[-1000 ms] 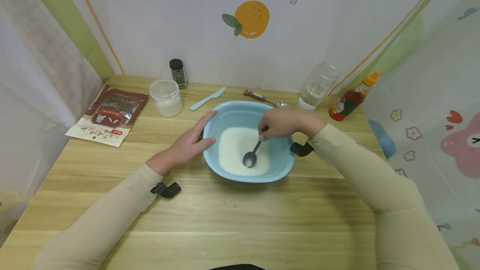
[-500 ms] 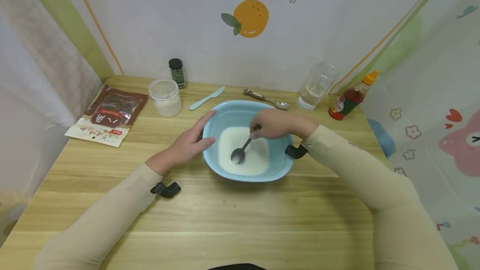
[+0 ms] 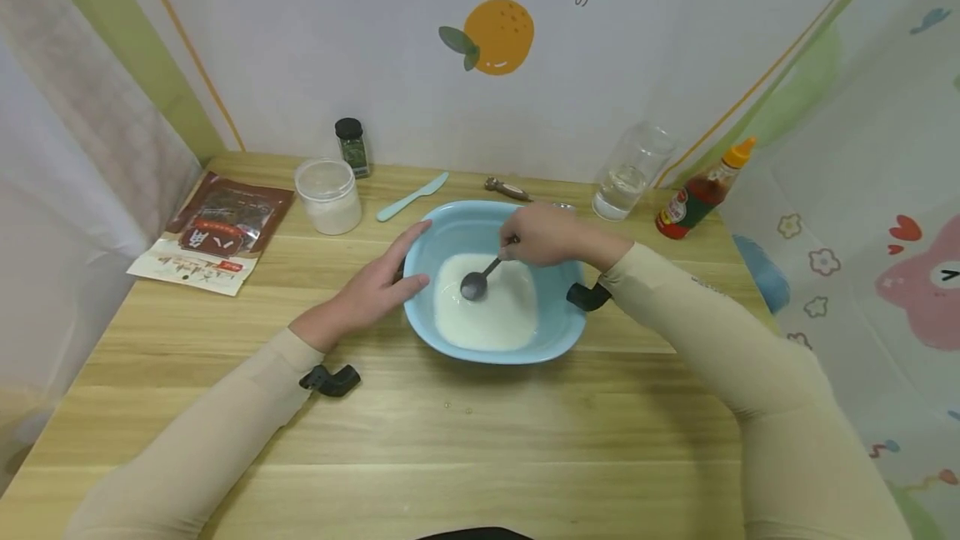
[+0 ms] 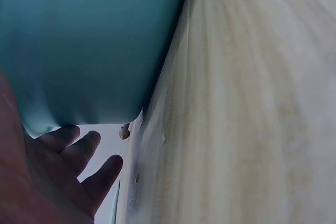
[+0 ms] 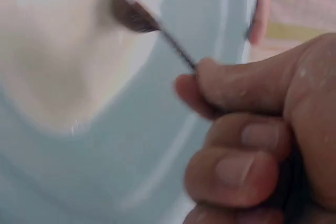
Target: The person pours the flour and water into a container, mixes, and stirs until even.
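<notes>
A light-blue basin (image 3: 491, 357) holds a shallow pool of white liquid (image 3: 487, 323). My right hand (image 3: 542, 235) grips the handle of a dark spoon (image 3: 473, 286), thumb and forefinger pinching it while the other fingers curl. The spoon's bowl is at the liquid, toward the left side of the pool. At the basin's left side, my left hand (image 3: 375, 277) rests with thumb and forefinger spread along the rim. In the left wrist view, the fingers (image 4: 79, 153) of that hand extend loosely by the basin's outer wall.
Behind the basin lie a mint-green knife (image 3: 412, 197) and a second spoon (image 3: 507, 188), partly hidden by my right hand. A jar of white powder (image 3: 328, 198), herb bottle (image 3: 352, 148) and brown packet (image 3: 217, 227) stand left; a glass (image 3: 622, 190) and red sauce bottle (image 3: 693, 202), right.
The dark spoon has swept left through the white liquid, then moved away toward the back of the basin. My right hand has moved with it; the left hand has stayed at the rim.
</notes>
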`<action>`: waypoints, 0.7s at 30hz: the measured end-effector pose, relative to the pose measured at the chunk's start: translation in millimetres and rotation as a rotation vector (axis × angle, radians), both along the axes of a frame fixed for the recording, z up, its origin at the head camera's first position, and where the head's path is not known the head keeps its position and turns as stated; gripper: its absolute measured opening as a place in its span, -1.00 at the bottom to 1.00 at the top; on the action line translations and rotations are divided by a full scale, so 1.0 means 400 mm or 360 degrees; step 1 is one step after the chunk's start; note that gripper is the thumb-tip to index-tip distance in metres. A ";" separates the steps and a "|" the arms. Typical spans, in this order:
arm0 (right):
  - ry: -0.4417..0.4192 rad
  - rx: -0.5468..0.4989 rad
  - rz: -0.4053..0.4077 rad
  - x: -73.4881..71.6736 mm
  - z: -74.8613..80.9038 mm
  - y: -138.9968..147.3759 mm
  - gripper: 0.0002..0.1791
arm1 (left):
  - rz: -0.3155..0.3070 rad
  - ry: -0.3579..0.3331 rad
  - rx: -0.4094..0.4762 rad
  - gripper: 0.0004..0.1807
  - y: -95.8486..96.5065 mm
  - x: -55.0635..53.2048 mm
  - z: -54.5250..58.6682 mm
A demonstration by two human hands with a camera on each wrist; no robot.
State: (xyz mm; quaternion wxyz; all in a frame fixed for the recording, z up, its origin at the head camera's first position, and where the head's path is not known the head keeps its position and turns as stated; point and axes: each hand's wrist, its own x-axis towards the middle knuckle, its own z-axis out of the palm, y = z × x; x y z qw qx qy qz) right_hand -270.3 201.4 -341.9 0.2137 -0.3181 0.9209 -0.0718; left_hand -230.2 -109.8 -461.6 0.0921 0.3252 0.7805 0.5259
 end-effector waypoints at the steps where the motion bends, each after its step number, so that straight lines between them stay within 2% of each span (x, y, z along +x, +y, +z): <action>1: 0.0019 0.0028 -0.0024 -0.002 0.003 0.005 -0.75 | -0.0004 -0.0004 0.0003 -0.12 0.000 -0.001 -0.001; 2: 0.0005 0.0063 -0.0046 -0.002 0.008 0.008 -0.76 | -0.0008 -0.0006 0.0007 -0.12 0.000 -0.001 -0.002; 4: -0.0069 0.0099 -0.0009 -0.002 0.011 0.012 -0.77 | -0.0006 -0.0009 0.0005 -0.12 -0.001 -0.002 -0.003; 7: -0.0202 0.0043 0.0076 0.004 0.006 -0.002 -0.76 | 0.0003 -0.0003 0.0009 -0.11 -0.002 -0.004 -0.004; 9: -0.0187 -0.0003 0.0102 0.003 -0.001 -0.013 -0.74 | 0.0007 0.0008 0.0009 -0.11 -0.002 -0.004 -0.003; 14: -0.0033 0.0048 -0.0046 -0.011 0.002 0.003 -0.73 | -0.0016 0.0012 0.0022 -0.11 0.003 -0.005 -0.004; 17: -0.0108 0.0093 -0.0037 -0.014 0.010 0.021 -0.75 | -0.0023 0.0001 0.0026 -0.11 0.005 -0.005 -0.001; 21: -0.0182 0.0030 0.0024 -0.012 0.002 0.012 -0.75 | -0.0014 0.0003 0.0023 -0.11 0.005 -0.005 0.000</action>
